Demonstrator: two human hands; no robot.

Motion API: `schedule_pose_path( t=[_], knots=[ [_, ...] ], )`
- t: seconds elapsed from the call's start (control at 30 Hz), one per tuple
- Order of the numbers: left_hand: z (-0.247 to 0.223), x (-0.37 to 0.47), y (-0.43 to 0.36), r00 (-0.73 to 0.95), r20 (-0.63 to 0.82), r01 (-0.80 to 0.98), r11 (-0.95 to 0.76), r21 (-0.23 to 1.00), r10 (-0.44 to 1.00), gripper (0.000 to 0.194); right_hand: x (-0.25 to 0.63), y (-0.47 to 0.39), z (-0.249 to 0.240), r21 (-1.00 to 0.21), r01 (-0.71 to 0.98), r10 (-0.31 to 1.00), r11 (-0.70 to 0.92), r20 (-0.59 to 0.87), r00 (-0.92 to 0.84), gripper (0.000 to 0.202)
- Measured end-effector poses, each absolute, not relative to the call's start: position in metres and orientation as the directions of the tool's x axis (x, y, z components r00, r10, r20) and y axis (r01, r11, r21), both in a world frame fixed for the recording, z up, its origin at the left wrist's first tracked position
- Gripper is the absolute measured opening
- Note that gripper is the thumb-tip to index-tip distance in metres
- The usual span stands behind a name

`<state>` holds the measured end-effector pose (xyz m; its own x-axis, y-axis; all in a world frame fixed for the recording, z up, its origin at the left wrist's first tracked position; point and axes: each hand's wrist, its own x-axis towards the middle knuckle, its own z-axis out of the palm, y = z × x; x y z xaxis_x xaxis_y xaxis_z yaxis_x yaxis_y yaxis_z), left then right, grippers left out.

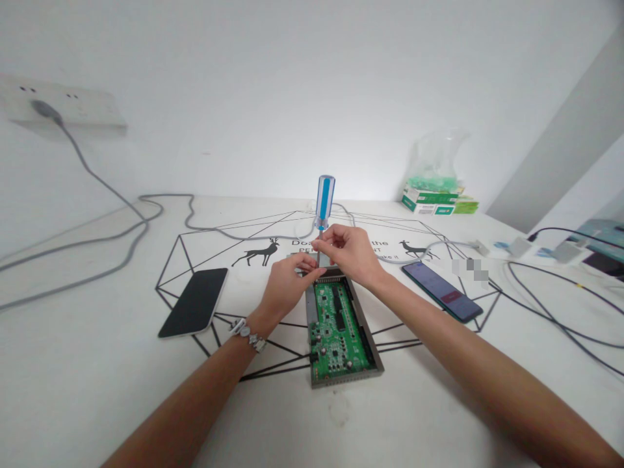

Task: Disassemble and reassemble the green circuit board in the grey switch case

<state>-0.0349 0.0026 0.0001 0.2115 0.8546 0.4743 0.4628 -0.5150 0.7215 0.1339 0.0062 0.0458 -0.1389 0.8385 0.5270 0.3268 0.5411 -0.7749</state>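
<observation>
A screwdriver with a clear and blue handle stands upright over the far end of an open metal case. Inside that case lies a green circuit board. My right hand is closed, with thumb and fingertips pinching the screwdriver's shaft below the handle. My left hand is at the case's far left corner, its thumb and fingers drawn together by the lower shaft. What its fingertips grip is hidden, and so is the screwdriver's tip.
A dark-screened phone lies left of the case, and a lit phone lies right. Grey cable runs along the back. Green-white boxes stand at the back right, near white adapters and black cables.
</observation>
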Motion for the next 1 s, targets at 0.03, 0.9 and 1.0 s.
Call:
schedule_pose_path(
  t=[0.03, 0.9, 1.0],
  knots=[
    [0.000, -0.035, 0.002, 0.211, 0.475, 0.465, -0.515, 0.720, 0.854, 0.021, 0.133, 0.006, 0.046, -0.766, 0.345, 0.835, 0.543, 0.537, -0.121, 0.023],
    [-0.003, -0.036, 0.005, 0.226, 0.497, 0.515, -0.536, 0.669, 0.838, 0.024, 0.133, 0.004, 0.047, -0.775, 0.350, 0.850, 0.527, 0.492, -0.190, 0.019],
    [-0.001, -0.036, 0.004, 0.235, 0.487, 0.503, -0.534, 0.680, 0.841, 0.024, 0.131, 0.003, 0.046, -0.749, 0.393, 0.842, 0.533, 0.514, -0.163, 0.024]
  ],
)
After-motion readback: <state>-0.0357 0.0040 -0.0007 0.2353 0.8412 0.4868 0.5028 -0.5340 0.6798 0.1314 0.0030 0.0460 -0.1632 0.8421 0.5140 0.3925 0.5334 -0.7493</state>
